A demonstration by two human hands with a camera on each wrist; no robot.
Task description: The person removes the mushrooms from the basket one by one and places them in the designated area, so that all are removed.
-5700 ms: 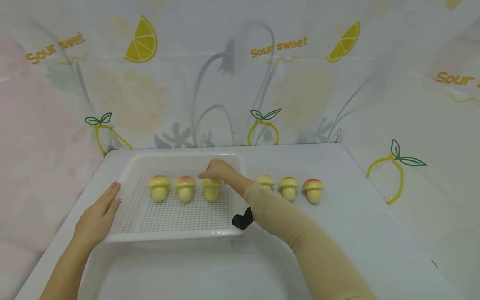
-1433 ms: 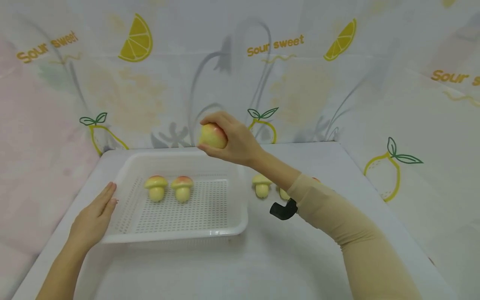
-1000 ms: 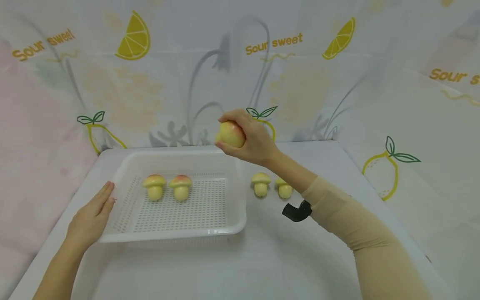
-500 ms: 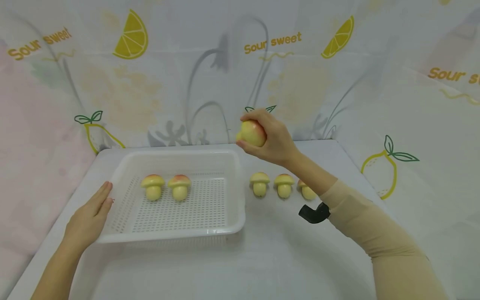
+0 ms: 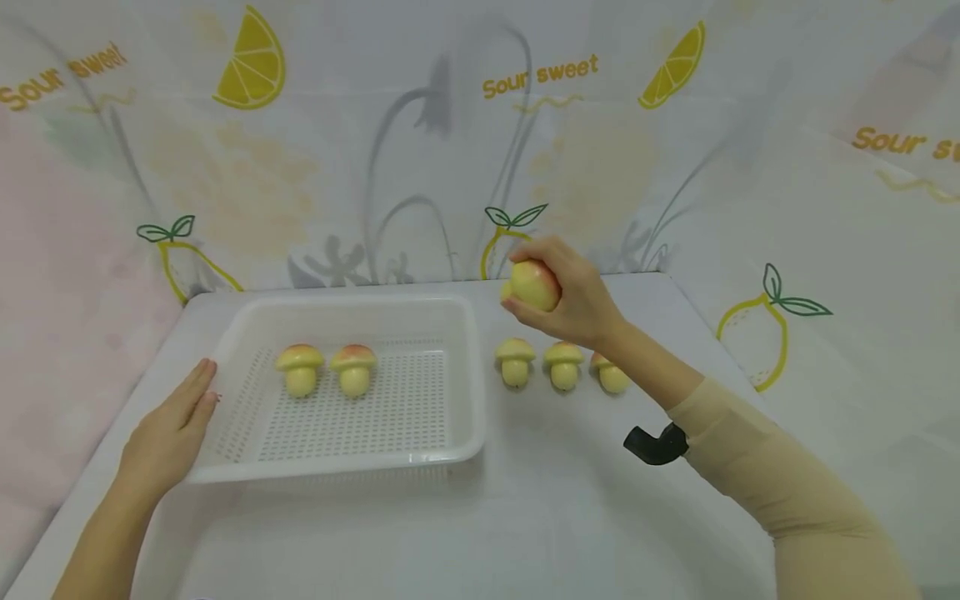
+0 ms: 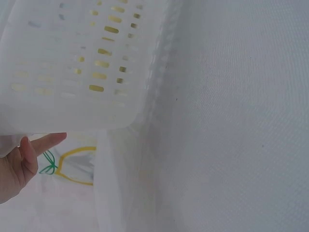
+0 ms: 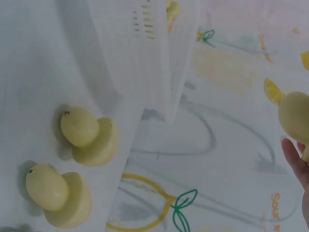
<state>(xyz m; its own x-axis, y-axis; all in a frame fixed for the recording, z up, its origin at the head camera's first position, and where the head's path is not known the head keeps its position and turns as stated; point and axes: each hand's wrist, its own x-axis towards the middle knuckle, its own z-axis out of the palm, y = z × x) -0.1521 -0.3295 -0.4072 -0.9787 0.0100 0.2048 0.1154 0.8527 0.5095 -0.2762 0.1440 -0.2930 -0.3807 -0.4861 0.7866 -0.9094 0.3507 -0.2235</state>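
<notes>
My right hand (image 5: 573, 292) grips a toy mushroom (image 5: 536, 286) by its red-and-yellow cap, held in the air above the table to the right of the basket. In the right wrist view the same mushroom (image 7: 295, 116) shows at the right edge, with fingers curled at it. My left hand (image 5: 167, 433) rests with straight fingers against the left rim of the white perforated basket (image 5: 352, 458). Inside the basket lie two mushrooms, one with a yellowish cap (image 5: 300, 369) and one with a redder cap (image 5: 354, 369).
Right of the basket, three more mushrooms lie in a row: a yellow one (image 5: 515, 362), a middle one (image 5: 563, 364) and one partly behind my right forearm (image 5: 612, 375). A lemon-print cloth (image 5: 420, 167) hangs behind the white table (image 5: 450, 533).
My right hand has taken the third mushroom from the basket, lifted it and carried it right, past the basket's right rim. The left hand stays at the basket's left side.
</notes>
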